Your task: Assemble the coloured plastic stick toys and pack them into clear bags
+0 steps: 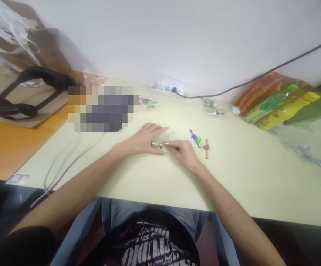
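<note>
Between my hands lies a small transparent plastic packet (158,145) with yellow and dark bits inside. My right hand (185,153) pinches the packet's right end with thumb and fingers. On its other side, my left hand (144,139) rests low over the table, thumb and fingers spread apart around the packet's left end; whether it touches the packet I cannot tell. Just beyond my right hand are small plastic pieces: a blue one (195,138), a green one (199,139) and a red one (206,147).
Bundles of small coloured pieces lie at the back, one in the middle (148,103) and one to the right (213,108). A pixelated dark object (105,111) stands left. Bottle-printed packaging (279,103), plastic wrapping (301,151) and a black cable (227,87) are on the right.
</note>
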`<state>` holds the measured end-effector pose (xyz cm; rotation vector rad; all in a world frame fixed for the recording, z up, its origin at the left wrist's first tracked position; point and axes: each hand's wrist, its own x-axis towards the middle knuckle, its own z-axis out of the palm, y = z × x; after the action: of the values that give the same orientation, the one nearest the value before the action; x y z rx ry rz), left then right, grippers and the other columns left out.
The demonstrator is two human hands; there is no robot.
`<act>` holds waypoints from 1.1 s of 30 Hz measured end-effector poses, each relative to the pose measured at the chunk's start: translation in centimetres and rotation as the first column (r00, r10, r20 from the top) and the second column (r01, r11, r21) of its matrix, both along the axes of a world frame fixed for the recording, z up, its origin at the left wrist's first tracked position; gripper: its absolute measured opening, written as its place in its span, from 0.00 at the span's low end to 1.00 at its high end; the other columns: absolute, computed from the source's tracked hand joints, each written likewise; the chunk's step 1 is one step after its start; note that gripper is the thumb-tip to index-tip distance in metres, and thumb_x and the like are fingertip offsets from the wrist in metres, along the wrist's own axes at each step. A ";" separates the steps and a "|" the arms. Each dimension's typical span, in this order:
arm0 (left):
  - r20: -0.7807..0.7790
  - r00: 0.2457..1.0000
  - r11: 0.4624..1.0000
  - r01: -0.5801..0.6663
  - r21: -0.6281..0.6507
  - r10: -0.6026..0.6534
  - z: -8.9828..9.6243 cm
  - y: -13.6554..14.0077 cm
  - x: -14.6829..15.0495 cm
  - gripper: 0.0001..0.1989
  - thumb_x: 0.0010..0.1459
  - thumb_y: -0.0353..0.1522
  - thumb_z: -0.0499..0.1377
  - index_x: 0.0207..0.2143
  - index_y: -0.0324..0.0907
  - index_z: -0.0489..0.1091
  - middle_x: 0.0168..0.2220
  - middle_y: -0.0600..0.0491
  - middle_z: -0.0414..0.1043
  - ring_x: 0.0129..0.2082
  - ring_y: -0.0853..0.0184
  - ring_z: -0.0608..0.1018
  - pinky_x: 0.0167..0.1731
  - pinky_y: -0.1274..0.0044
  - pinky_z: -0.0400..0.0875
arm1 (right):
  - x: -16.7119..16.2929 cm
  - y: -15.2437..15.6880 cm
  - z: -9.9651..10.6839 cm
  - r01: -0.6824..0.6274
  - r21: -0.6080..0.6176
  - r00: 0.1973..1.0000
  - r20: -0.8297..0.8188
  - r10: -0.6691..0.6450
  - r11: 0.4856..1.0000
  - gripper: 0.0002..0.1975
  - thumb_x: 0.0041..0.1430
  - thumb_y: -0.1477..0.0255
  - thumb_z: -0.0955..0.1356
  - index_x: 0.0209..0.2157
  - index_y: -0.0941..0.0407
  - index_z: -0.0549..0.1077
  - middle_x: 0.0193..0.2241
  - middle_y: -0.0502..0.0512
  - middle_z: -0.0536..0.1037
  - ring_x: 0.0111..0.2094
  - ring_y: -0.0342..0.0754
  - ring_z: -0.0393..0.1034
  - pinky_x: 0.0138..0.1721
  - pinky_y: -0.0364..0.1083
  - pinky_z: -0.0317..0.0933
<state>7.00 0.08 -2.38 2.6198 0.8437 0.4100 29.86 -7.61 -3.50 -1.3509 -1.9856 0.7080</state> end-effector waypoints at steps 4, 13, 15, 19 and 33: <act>0.000 1.000 1.000 -0.007 -0.010 0.007 0.1 0.0 -0.2 0.53 0.55 0.62 0.63 0.75 0.50 0.51 0.65 0.43 0.63 0.66 0.46 0.61 0.67 0.58 0.54 | 1.6 0.1 1.2 0.084 0.063 0.996 -0.002 -0.084 0.994 0.14 0.70 0.67 0.66 0.45 0.52 0.85 0.37 0.52 0.86 0.28 0.49 0.74 0.37 0.48 0.66; -0.025 0.998 0.998 -0.063 -0.019 0.062 0.1 0.6 -0.9 0.54 0.54 0.61 0.64 0.75 0.51 0.49 0.67 0.44 0.61 0.67 0.45 0.59 0.68 0.58 0.53 | 7.0 0.5 0.5 0.310 0.385 0.774 0.429 -0.466 0.869 0.17 0.66 0.60 0.71 0.52 0.53 0.79 0.52 0.66 0.78 0.54 0.66 0.63 0.52 0.61 0.51; -0.030 0.997 0.998 -0.068 -0.017 0.068 0.0 0.7 -0.9 0.54 0.55 0.61 0.64 0.75 0.51 0.49 0.67 0.44 0.61 0.67 0.45 0.59 0.68 0.58 0.53 | 6.8 0.5 -0.1 0.287 0.332 0.778 0.466 -0.420 0.899 0.14 0.67 0.62 0.70 0.50 0.53 0.79 0.51 0.65 0.79 0.53 0.64 0.64 0.53 0.61 0.49; -0.030 0.997 0.998 -0.065 -0.017 0.065 -0.1 0.8 -0.9 0.54 0.55 0.61 0.64 0.75 0.50 0.49 0.67 0.44 0.61 0.67 0.46 0.60 0.68 0.59 0.53 | 5.9 0.8 -0.5 0.266 0.281 0.808 0.457 -0.372 0.922 0.10 0.69 0.67 0.68 0.46 0.53 0.80 0.45 0.62 0.81 0.50 0.61 0.65 0.52 0.60 0.48; -0.024 0.997 0.997 -0.067 -0.024 0.066 0.0 0.7 -0.9 0.53 0.55 0.60 0.64 0.75 0.52 0.49 0.67 0.44 0.62 0.67 0.45 0.60 0.67 0.58 0.54 | 5.9 1.2 -0.4 0.268 0.291 0.832 0.410 -0.373 0.918 0.10 0.66 0.74 0.66 0.31 0.54 0.77 0.33 0.59 0.81 0.44 0.58 0.67 0.51 0.60 0.48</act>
<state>6.11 0.82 -2.35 2.5840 0.9400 0.3849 35.72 -6.39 -3.91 -1.7737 -2.0247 -0.0052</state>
